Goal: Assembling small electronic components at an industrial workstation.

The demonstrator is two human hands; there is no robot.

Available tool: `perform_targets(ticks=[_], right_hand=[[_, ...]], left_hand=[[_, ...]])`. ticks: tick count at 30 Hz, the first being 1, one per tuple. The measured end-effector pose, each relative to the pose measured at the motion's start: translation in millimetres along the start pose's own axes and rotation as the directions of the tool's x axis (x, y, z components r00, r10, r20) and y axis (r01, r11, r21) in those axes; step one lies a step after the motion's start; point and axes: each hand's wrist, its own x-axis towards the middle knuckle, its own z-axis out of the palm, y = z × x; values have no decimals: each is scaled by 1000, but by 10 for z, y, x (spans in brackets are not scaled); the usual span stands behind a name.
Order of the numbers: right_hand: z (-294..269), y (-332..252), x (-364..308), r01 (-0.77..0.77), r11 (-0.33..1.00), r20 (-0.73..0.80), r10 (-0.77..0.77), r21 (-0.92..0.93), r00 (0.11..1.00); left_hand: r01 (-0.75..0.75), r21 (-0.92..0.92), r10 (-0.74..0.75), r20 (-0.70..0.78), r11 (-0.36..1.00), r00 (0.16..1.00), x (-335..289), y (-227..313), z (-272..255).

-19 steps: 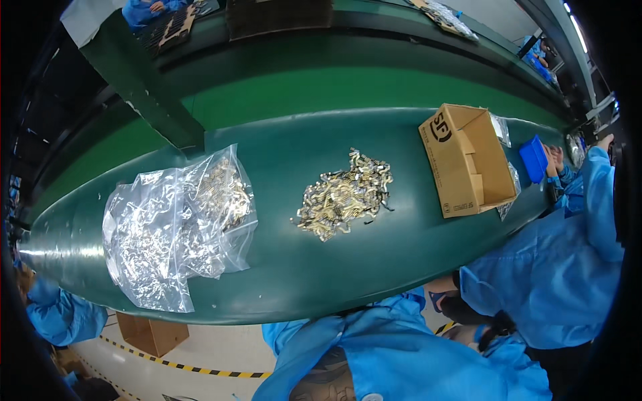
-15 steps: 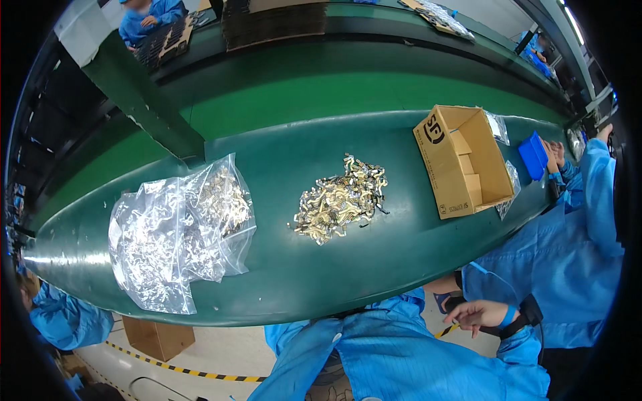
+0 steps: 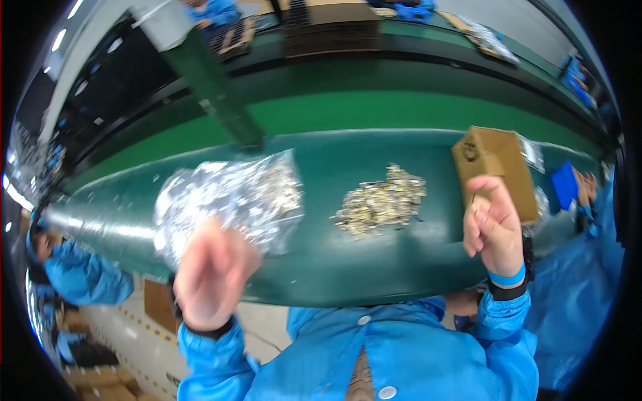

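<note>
Both of my hands are raised over the near side of a green table. My left hand (image 3: 217, 271) is smeared by motion in front of the clear plastic bags (image 3: 224, 194) of small shiny parts, and its fingers cannot be made out. To the right, my right hand (image 3: 495, 224) has loosely curled fingers, partly apart, with nothing visible in them. It hides part of the cardboard box (image 3: 513, 157) beyond it. Between the hands lies a loose pile of small gold and silver metal-looking parts (image 3: 384, 200), touched by neither hand.
A blue tray (image 3: 565, 185) lies at the right end of the green table (image 3: 348, 271), near a co-worker's hand (image 3: 587, 187). Another person (image 3: 87, 271) is at the left. A green post (image 3: 217, 97) rises at the table's far edge. Below stands a brown carton (image 3: 158, 304).
My left hand has come into view. My right hand has risen from beside my body to in front of the box. The whole view has shifted, so the table's contents appear further right.
</note>
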Motion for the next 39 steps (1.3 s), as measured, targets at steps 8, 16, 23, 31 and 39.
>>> perform_targets(ticks=[8, 16, 23, 31, 39], right_hand=[[856, 719, 362, -145, 987, 325, 157, -63, 932], [830, 879, 453, -174, 985, 287, 160, 22, 945], [543, 677, 887, 77, 993, 11, -79, 89, 997], [357, 844, 1148, 118, 985, -166, -97, 124, 981], [335, 1128, 1147, 65, 991, -153, -47, 116, 987]], left_hand=[[222, -379, -18, 475, 898, 880, 804, -3, 891], [-711, 672, 263, 662, 208, 702, 1047, -497, 1041], [-324, 755, 262, 207, 571, 943, 1512, -1058, 570], [85, 356, -65, -69, 931, 996, 1409, -1591, 455], [233, 353, -193, -146, 906, 970, 1330, -1731, 356]])
